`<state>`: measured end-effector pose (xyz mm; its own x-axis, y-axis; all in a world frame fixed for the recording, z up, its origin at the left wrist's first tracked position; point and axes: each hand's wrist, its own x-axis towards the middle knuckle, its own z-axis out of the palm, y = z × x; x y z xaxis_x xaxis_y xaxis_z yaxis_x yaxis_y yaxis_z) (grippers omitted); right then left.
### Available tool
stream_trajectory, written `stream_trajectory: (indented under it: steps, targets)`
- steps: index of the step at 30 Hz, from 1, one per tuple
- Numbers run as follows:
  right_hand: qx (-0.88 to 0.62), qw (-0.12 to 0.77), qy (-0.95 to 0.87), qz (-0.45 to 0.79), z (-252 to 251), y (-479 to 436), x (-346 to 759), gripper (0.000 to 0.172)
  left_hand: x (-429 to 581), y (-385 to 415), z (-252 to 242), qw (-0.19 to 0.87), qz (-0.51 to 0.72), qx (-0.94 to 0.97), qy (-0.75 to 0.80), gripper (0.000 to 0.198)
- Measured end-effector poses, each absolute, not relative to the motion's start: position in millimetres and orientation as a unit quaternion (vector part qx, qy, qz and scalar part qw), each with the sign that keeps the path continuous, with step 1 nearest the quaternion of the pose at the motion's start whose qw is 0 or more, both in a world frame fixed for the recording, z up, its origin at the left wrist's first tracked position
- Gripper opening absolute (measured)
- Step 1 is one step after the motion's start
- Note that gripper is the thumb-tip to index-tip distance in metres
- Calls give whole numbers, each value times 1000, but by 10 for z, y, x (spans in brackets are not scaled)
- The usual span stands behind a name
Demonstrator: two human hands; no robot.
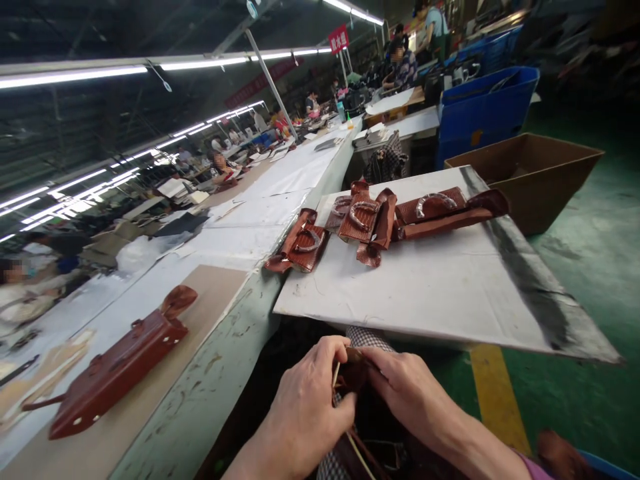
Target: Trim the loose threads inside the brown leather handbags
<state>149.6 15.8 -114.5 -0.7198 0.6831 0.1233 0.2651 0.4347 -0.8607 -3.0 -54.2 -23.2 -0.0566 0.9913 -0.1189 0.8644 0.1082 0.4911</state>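
My left hand (pixel 305 407) and my right hand (pixel 405 393) are close together over my lap, below the white board's near edge. Both have their fingers curled around a dark brown leather piece (pixel 353 380) with a thin tan strip along it. The piece is mostly hidden by my fingers. On the white board (pixel 425 293) ahead lie several reddish-brown leather parts (pixel 370 223) with metal rings (pixel 433 200). A brown leather bag panel (pixel 115 363) with a handle lies on the long table to my left.
A long workbench (pixel 280 193) runs away from me, with other people seated along it. A brown cardboard box (pixel 530 173) and blue crates (pixel 485 107) stand at the right. Green floor with a yellow line (pixel 495 393) shows beneath the board.
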Motion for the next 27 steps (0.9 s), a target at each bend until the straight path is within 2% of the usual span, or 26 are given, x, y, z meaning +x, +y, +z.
stream_trajectory:
  steps: [5,9,11,16,22,27]
  targets:
    - [-250,243,-863,366,-690,349,1547,30,-191,-517,131,314,247,634,662,33]
    - [-237,187,-907,295,-474,427,1632,28,-264,-514,247,407,276,616,616,39]
    - [-238,168,-909,299,-504,424,1649,29,-262,-499,173,417,262,623,608,42]
    - [-252,182,-863,398,-699,391,1605,29,-178,-457,-65,317,205,659,650,32]
    - [-254,215,-824,458,-802,403,1522,27,-119,-499,-230,133,181,703,675,17]
    - [-250,300,-783,484,-972,394,1466,36,-170,-471,-334,90,235,731,635,18]
